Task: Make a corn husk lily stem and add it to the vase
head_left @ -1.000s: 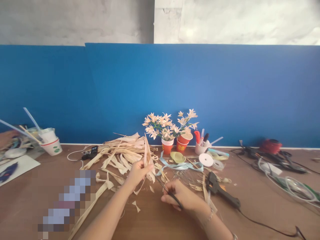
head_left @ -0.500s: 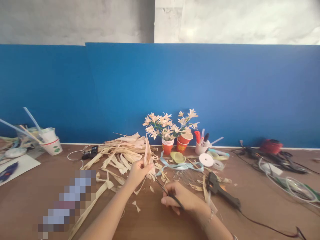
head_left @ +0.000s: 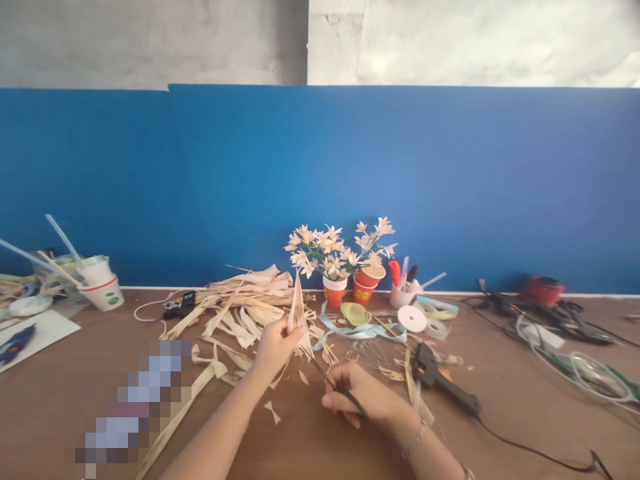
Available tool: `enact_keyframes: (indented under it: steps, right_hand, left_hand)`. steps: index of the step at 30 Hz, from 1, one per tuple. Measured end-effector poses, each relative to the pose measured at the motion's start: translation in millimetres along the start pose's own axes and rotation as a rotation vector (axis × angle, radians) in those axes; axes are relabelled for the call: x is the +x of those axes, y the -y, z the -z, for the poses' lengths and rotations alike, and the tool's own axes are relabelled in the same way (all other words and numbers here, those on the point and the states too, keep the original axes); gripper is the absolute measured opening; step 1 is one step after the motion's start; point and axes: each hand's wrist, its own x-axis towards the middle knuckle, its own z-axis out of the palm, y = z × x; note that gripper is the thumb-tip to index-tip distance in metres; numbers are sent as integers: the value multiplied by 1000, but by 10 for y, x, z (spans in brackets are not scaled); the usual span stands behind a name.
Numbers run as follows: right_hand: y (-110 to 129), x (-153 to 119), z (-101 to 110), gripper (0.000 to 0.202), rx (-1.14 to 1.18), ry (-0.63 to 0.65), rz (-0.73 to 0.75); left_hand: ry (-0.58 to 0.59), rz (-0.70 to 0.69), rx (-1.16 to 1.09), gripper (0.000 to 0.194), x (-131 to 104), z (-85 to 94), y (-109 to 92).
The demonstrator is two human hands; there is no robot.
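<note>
My left hand [head_left: 276, 343] pinches a pale, pointed piece of dried corn husk [head_left: 297, 303], its tip standing upward. My right hand [head_left: 360, 393] is closed around black-handled scissors [head_left: 321, 372]. Their blades reach up and left to the lower end of the husk, just below my left fingers; whether they are parted I cannot tell. Behind my left hand lies a heap of dried husk strips [head_left: 245, 293]. Husk scraps [head_left: 273, 412] are scattered on the brown table [head_left: 280, 453] around both hands.
Husk flowers [head_left: 325, 250] stand in red paper cups [head_left: 335, 293] at the back. Right of my hand lies a glue gun [head_left: 443, 380] with its cord. Blue ribbon [head_left: 367, 331] and a white spool [head_left: 412, 319] lie behind. A pixelated patch covers something at left.
Both hands keep nearly the same pose, with the scissors still at the husk's lower end. The husk tip has shifted very slightly to the right.
</note>
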Motion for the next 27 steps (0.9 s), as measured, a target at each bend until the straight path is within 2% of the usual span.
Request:
enact_keyframes:
  steps: [12, 27]
  right_hand:
    - [75, -21, -17, 27, -29, 7, 4]
    - [-41, 17, -4, 31, -23, -24, 26]
  left_hand:
    - [-6, -9, 22, 28, -9, -20, 28]
    - [-36, 42, 7, 30, 0, -24, 12]
